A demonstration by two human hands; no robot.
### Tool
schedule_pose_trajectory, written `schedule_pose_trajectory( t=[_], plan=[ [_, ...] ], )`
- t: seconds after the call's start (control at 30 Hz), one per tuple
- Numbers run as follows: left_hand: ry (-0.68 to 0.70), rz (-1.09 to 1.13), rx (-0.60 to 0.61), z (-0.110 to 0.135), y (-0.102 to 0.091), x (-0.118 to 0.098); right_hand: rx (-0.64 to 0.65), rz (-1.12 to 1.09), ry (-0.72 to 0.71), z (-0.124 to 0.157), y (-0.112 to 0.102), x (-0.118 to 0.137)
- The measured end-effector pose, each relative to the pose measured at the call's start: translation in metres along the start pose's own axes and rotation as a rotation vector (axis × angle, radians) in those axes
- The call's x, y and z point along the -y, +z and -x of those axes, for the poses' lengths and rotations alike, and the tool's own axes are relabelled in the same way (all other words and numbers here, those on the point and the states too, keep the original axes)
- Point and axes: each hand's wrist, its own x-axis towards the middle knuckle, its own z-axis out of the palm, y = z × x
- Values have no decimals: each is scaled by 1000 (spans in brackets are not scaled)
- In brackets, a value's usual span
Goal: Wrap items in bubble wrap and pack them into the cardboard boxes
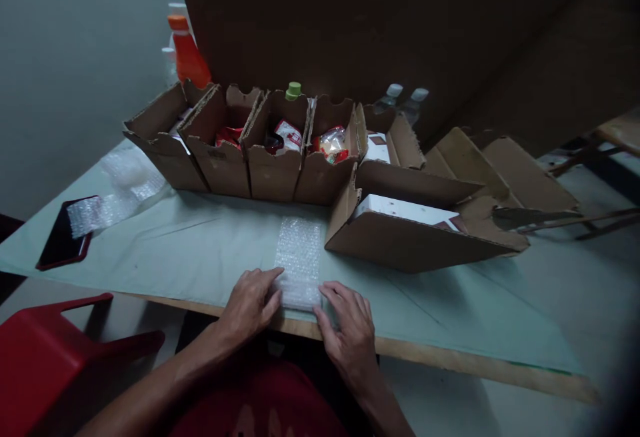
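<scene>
A strip of clear bubble wrap (299, 250) lies on the pale green table cover (200, 250), its near end thicker, as if wrapped around something I cannot make out. My left hand (249, 305) rests on the near left corner of that end, fingers curled over it. My right hand (350, 332) presses the near right corner with bent fingers. Both hands sit at the table's front edge.
A row of open cardboard boxes (273, 157) holds packets; a larger box (415, 230) with a white carton lies at right. An orange bottle (189, 54), a dark phone (63, 237), loose bubble wrap (107, 207) and a red chair (55, 350) are at left.
</scene>
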Motion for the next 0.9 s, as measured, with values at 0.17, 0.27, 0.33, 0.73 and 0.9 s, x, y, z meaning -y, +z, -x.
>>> schedule_pose_trajectory(
  t=[0.17, 0.27, 0.33, 0.73, 0.9],
  plan=[
    [32, -95, -91, -3, -4, -1, 150, 33, -142, -2, 6, -2],
    [181, -16, -87, 2, -13, -5, 137, -49, -82, -4, 10, -2],
    [227, 57, -28, 5, -18, -7, 163, -131, -8, -3, 8, -2],
    [118, -61, -68, -12, -9, -1, 209, 24, -59, -3, 9, -5],
    [208, 85, 3, -1, -21, -9, 251, -144, 53, -7, 7, -10]
  ],
)
